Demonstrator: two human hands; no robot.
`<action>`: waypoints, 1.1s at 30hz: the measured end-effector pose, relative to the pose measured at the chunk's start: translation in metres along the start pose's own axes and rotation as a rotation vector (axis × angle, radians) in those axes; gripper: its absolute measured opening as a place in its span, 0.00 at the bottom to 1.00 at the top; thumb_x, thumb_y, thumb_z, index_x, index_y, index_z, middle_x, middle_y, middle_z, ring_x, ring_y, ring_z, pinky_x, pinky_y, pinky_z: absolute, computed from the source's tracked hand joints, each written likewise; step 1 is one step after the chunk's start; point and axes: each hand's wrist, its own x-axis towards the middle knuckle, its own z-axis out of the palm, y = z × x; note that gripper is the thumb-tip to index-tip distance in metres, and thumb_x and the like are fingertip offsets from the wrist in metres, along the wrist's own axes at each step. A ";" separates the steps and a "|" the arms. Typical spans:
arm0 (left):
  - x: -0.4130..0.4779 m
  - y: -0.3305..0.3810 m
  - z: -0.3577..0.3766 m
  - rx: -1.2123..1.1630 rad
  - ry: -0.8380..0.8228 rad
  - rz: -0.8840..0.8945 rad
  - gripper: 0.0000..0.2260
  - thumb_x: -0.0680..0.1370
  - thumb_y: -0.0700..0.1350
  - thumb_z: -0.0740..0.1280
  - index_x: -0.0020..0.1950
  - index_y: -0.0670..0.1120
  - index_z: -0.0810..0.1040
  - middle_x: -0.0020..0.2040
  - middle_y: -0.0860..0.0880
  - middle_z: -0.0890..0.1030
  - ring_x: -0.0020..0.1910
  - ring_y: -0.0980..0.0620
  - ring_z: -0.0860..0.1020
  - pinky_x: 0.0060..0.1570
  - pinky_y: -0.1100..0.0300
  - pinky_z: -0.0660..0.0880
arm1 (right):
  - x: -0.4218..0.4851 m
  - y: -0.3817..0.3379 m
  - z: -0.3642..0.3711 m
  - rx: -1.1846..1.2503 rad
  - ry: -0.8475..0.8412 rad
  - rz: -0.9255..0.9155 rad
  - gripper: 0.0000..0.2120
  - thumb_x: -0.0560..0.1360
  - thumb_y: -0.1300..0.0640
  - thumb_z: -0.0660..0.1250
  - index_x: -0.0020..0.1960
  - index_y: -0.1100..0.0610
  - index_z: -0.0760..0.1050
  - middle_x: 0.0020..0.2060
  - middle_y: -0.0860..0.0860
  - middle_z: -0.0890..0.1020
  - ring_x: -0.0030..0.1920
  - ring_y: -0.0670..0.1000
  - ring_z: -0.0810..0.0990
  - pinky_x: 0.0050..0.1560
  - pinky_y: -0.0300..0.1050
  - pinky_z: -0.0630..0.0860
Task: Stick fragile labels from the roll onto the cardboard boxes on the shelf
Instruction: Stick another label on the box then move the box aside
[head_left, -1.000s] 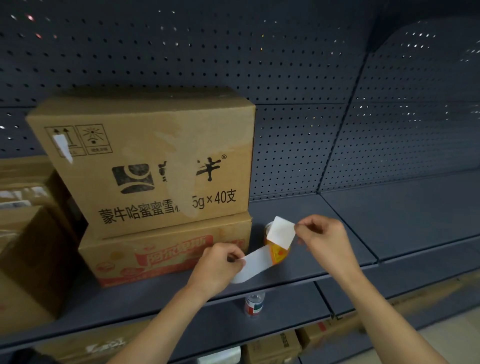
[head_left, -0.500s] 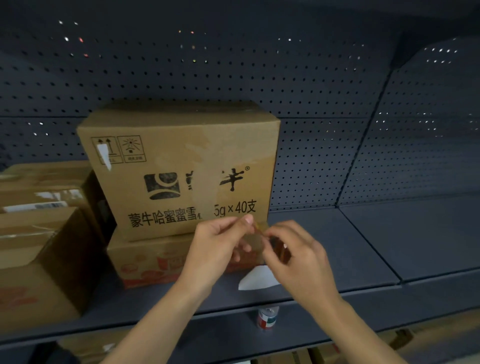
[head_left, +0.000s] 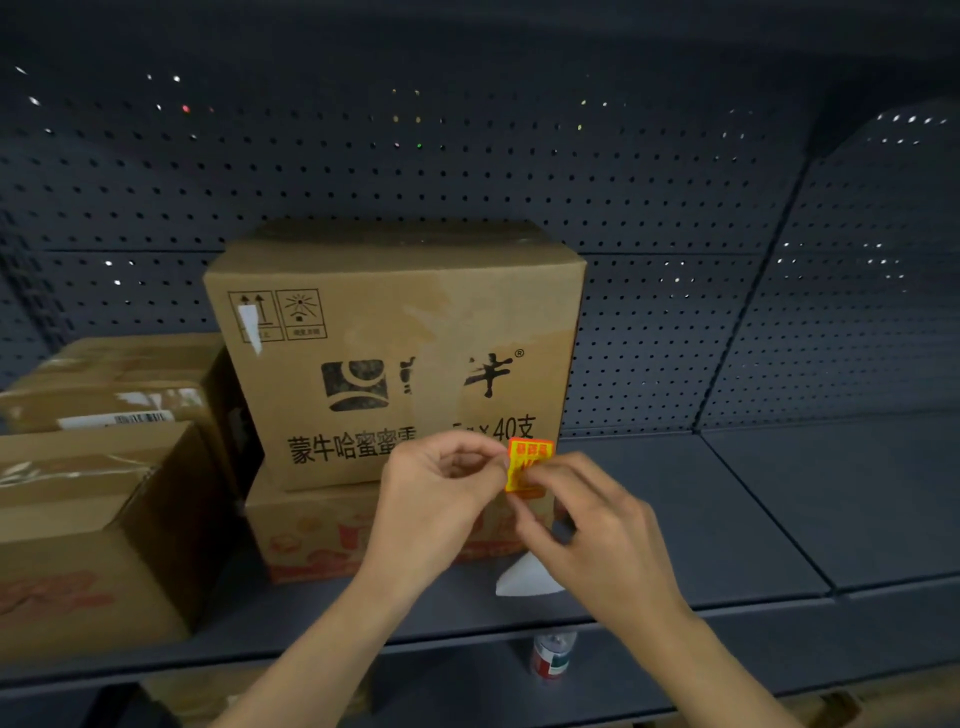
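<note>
An orange and yellow fragile label (head_left: 529, 464) is held up in front of the lower right corner of the tall brown cardboard box (head_left: 395, 343). My left hand (head_left: 441, 493) pinches the label's left edge. My right hand (head_left: 592, 525) pinches its lower right part, fingers covering some of it. The tall box stands on a flatter box with red print (head_left: 311, 540). A white strip of backing paper (head_left: 524, 579) lies on the shelf (head_left: 675, 519) below my right hand. The roll itself is hidden.
Two more brown boxes (head_left: 88, 499) are stacked at the left of the shelf. Dark pegboard (head_left: 467, 156) backs the shelf. A bottle with a red and green label (head_left: 550, 657) stands on the lower shelf. The shelf's right half (head_left: 831, 499) carries nothing.
The white backing strip left my hands and now lies on the shelf. Both hands rose together toward the tall box, and the orange label now shows between them.
</note>
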 end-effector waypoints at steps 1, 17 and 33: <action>0.000 0.000 0.002 -0.004 0.014 0.000 0.06 0.73 0.33 0.73 0.43 0.44 0.87 0.36 0.49 0.86 0.34 0.58 0.81 0.37 0.66 0.77 | 0.001 0.000 -0.001 -0.010 0.014 -0.010 0.10 0.76 0.47 0.67 0.49 0.52 0.82 0.45 0.45 0.82 0.36 0.44 0.78 0.30 0.38 0.75; 0.022 0.039 0.005 -0.118 0.134 0.135 0.05 0.75 0.34 0.72 0.45 0.43 0.84 0.35 0.48 0.83 0.33 0.57 0.79 0.36 0.67 0.76 | 0.056 0.007 -0.041 0.750 0.099 0.552 0.04 0.77 0.54 0.70 0.50 0.53 0.83 0.33 0.44 0.80 0.33 0.43 0.76 0.36 0.35 0.73; 0.044 0.065 -0.001 0.536 0.229 0.423 0.13 0.77 0.51 0.69 0.60 0.51 0.82 0.49 0.61 0.79 0.41 0.60 0.78 0.43 0.63 0.78 | 0.102 0.029 -0.052 0.779 0.068 0.443 0.06 0.79 0.58 0.69 0.44 0.56 0.81 0.28 0.43 0.77 0.30 0.44 0.71 0.33 0.36 0.70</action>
